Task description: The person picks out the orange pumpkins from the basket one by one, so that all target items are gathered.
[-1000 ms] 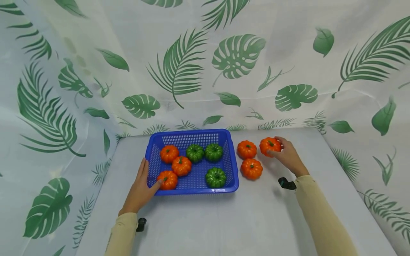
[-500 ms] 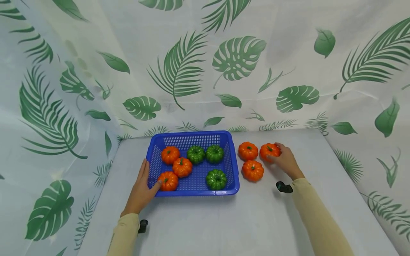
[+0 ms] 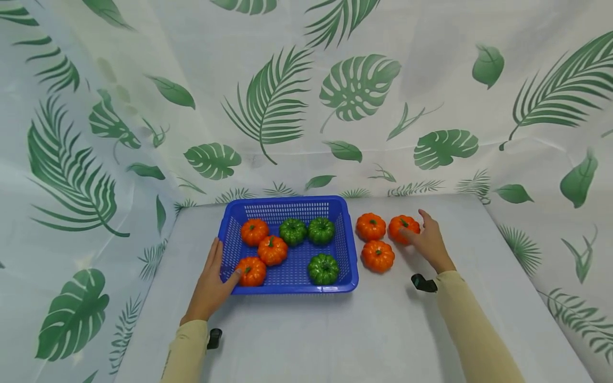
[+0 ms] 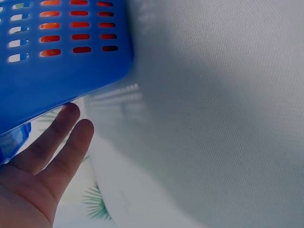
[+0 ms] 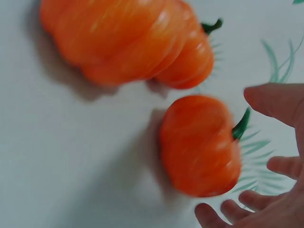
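In the head view my left hand [image 3: 209, 287] holds the left front corner of the blue plastic basket [image 3: 287, 290], thumb over the rim and fingers along the outside. Two of its straight fingers show at the basket's lower edge in the left wrist view. Inside the basket sit three orange pumpkins [image 3: 272, 250] and three green pumpkins [image 3: 323, 268]. My right hand [image 3: 431, 243] is spread around the right side of an orange mini pumpkin [image 3: 401, 230] on the table. The right wrist view shows a gap between its fingers and this pumpkin [image 5: 202, 147].
Two more orange pumpkins [image 3: 371, 227] stand between the basket and the right hand, close to the basket's right wall. A white table [image 3: 306, 340] bears everything. Behind it hangs a white sheet [image 3: 287, 106] with green leaf prints.
The orange pumpkin in my right hand came down onto the table beside the other two. My right fingers have since spread off it. The left hand stays at the basket.
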`<state>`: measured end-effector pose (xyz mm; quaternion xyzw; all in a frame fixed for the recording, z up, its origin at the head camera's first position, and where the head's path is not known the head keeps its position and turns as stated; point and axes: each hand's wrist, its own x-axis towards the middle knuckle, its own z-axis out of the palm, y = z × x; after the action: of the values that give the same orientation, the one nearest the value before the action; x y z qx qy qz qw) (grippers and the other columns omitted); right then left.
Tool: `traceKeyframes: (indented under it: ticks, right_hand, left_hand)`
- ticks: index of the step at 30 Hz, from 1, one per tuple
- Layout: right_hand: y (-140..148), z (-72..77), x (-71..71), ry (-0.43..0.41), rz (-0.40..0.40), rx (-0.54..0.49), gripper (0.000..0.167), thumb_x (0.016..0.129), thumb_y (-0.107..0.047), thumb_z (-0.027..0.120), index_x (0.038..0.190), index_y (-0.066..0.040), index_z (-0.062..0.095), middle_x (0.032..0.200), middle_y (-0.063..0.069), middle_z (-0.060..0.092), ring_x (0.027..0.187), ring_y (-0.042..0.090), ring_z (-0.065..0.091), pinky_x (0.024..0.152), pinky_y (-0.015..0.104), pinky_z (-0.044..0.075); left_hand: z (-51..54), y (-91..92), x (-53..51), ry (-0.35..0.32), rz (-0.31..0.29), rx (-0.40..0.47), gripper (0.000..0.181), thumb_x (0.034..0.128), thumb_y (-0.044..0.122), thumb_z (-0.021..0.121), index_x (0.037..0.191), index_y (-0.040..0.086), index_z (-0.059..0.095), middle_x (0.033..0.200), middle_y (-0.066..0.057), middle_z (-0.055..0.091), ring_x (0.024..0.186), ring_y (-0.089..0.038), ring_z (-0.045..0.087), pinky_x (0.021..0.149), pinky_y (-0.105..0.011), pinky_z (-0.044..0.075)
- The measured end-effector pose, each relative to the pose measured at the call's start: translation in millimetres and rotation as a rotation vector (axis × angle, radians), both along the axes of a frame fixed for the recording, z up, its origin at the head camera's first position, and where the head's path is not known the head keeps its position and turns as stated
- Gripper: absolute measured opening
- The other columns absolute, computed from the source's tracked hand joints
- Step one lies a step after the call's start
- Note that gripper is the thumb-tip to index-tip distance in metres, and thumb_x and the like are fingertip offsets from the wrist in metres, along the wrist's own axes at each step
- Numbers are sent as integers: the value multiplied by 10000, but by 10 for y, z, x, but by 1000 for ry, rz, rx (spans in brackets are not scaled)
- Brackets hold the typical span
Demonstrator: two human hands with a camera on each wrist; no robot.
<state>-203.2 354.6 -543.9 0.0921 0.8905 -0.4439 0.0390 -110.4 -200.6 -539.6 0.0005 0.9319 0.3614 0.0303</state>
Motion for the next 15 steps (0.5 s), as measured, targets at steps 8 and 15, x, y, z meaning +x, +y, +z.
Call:
traceKeyframes:
  ticks: [8, 15]
  right_hand:
    - [-243, 243, 44, 209, -158, 2, 801, 1061, -252, 602, 1677, 55, 192, 1727, 317, 88, 1596, 494, 110, 1257, 664, 173]
    - [-433, 466, 101, 290, -193, -87, 744, 1075, -273, 573, 1688, -3, 249, 1759, 237, 113, 1613, 429, 136, 1272, 622, 184]
  left_hand:
    - [10, -5, -9, -8, 2, -3, 955, 1055, 369, 647, 1728, 98, 26, 1801, -3, -72, 1630, -393, 103, 1267, -614, 169]
    - [-1, 12, -17, -6, -2, 13, 957, 1052, 367, 653, 1726, 89, 34, 1802, -15, -65, 1628, -399, 107, 1264, -617, 173]
